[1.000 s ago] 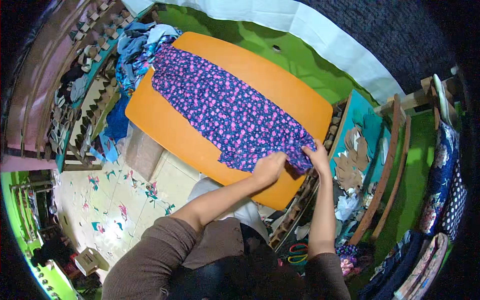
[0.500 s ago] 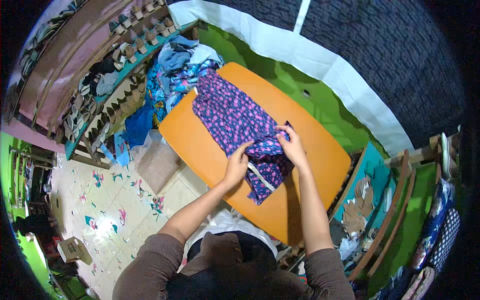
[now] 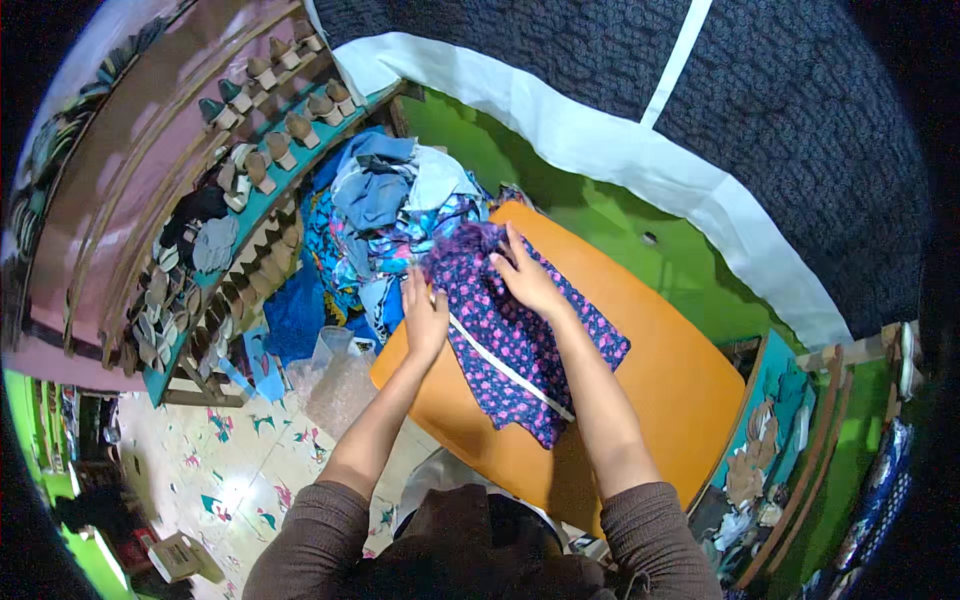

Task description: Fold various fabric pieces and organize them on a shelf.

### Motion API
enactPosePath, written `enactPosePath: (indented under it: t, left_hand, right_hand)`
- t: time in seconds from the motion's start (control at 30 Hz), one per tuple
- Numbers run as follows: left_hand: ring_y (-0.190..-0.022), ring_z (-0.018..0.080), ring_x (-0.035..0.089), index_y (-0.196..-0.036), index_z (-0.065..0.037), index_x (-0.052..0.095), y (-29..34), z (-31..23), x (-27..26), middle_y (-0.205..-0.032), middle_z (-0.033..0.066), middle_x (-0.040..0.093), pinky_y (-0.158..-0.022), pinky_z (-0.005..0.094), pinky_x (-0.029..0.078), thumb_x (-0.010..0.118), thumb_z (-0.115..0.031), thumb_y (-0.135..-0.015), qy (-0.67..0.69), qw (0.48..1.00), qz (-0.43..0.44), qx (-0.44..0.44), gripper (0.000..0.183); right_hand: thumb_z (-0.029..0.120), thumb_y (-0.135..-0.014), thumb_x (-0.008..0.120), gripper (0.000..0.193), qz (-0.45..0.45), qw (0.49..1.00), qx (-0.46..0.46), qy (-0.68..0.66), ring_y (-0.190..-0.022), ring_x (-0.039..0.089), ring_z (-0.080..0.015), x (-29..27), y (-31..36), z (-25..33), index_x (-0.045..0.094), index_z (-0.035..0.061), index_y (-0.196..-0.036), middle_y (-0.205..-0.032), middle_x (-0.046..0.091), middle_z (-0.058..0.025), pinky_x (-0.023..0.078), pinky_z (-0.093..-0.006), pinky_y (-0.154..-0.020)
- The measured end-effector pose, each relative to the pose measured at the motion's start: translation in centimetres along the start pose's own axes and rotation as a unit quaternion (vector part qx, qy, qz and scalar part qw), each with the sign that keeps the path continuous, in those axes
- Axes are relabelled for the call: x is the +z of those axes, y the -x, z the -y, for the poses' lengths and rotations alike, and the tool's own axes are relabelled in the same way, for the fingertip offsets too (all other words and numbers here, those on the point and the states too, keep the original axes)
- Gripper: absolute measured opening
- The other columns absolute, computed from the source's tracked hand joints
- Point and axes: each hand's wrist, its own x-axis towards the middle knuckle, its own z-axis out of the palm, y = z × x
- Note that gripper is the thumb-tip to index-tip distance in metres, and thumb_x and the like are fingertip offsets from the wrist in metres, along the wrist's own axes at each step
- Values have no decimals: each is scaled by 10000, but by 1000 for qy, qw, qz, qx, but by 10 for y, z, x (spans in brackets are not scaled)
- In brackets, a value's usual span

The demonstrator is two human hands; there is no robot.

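A dark navy cloth with pink flowers point(image 3: 510, 345) lies folded over on the orange tabletop point(image 3: 665, 410). A thin white strip point(image 3: 510, 370) runs down its left side. My left hand point(image 3: 428, 322) rests at the cloth's left edge near the strip, fingers stretched out. On the upper part of the cloth lies my right hand point(image 3: 527, 282), its fingers extended and thumb apart. The far end of the cloth, between the hands, is bunched and slightly blurred.
A heap of blue and patterned fabric point(image 3: 385, 200) crowds the table's far left corner. Racks of shoe parts point(image 3: 270, 150) stand at the left. Scraps litter the tiled floor point(image 3: 240, 470). At the right is a teal shelf point(image 3: 775, 360) with cut pieces.
Both hands have moved toward the far end of the table, carrying the cloth's near part over its far part. The fingers have gone from gripping to lying outstretched. The view has shifted.
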Motion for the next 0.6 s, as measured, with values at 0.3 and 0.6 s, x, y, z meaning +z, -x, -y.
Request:
enactPosePath:
  t: [0.3, 0.6]
  left_hand:
    - [-1268, 317, 305, -1296, -133, 416, 34, 1, 34, -1377, 141, 332, -1016, 539, 212, 472, -337, -854, -260, 877, 285, 286, 490]
    - [-1243, 288, 348, -1257, -139, 468, 36, -2, 43, -1363, 135, 355, -1006, 524, 233, 513, -399, -822, -292, 848, 289, 335, 509]
  right_hand:
    - [257, -878, 451, 447, -143, 883, 100, 435, -1295, 232, -370, 22, 129, -33, 422, 74, -1284, -1382, 306, -173, 104, -616, -1010]
    - [110, -828, 481, 502, -288, 841, 243, 389, -1242, 280, -416, 6, 220, -45, 352, 17, -1305, -1364, 280, -240, 221, -476, -1035]
